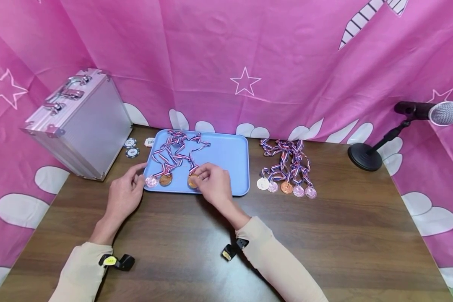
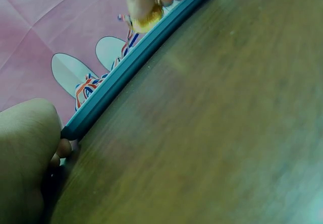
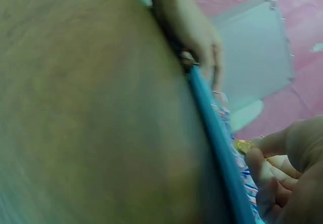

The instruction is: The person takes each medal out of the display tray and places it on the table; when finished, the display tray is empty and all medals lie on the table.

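Right hand (image 1: 214, 184) pinches a gold medal (image 1: 192, 181) between thumb and fingers, over the front part of the blue tray (image 1: 230, 163); both wrist views show the medal's edge at the fingertips. Left hand (image 1: 125, 193) grips the tray's front left corner, thumb and fingers bent round the rim. On the tray, left of the pinched medal: a second gold medal (image 1: 165, 180) and, nearest the left hand, a pinkish medal (image 1: 151, 181). Their striped ribbons (image 1: 166, 157) run back across the tray's left half in a loose tangle; right half is bare blue. Right of the tray, apart from it on the wooden table (image 1: 166, 260): five medals in a rough row, a whitish one (image 1: 263, 183) at the left end, an orange-bronze one (image 1: 286, 187) in the middle, three pinkish ones (image 1: 298, 191) around it, ribbons (image 1: 285, 157) bunched behind. Silver case (image 1: 94, 126) stands upright at back left, handle up. Two dark-and-white chips (image 1: 132, 152) lie beside it, a paler chip (image 1: 149, 142) near the tray's back left corner. Microphone (image 1: 446, 113) on a black stand (image 1: 364, 157) at back right. Pink curtain (image 1: 204, 50) behind everything.
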A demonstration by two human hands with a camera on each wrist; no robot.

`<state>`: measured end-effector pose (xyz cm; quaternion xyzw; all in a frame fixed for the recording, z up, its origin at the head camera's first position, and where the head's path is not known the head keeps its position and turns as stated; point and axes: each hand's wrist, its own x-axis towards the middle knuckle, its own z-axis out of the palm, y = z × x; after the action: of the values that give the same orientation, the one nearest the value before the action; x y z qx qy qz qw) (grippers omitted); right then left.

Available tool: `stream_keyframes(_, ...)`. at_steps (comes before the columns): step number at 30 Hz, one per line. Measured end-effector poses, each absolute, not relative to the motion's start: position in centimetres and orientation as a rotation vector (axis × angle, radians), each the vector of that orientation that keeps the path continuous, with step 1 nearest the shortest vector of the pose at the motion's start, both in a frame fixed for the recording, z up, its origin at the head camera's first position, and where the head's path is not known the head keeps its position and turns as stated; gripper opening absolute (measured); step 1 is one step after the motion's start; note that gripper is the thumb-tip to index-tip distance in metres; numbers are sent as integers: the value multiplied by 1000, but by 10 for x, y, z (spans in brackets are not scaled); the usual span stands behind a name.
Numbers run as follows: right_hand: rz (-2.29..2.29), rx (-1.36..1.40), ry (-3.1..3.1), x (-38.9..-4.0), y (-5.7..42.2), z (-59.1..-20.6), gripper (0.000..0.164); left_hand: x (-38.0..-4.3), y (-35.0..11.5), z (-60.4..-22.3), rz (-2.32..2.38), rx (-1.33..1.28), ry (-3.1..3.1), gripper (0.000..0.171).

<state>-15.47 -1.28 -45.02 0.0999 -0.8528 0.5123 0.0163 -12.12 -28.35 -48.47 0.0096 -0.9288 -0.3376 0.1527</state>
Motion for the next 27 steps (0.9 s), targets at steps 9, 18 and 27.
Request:
stream_keyframes(9,2147,80,-2206,-165,33,-421,17,-120,-284,-486,-963,23,-2653,39)
stream_keyframes(18,2197,97,-2180,-163,67,-413,15,-120,-284,-487,-958,3,-2629,38)
stream_keyframes(27,2255,201,-2125,-153,99,-372,19,-122,-284,-486,-959,-6,-2621,38)
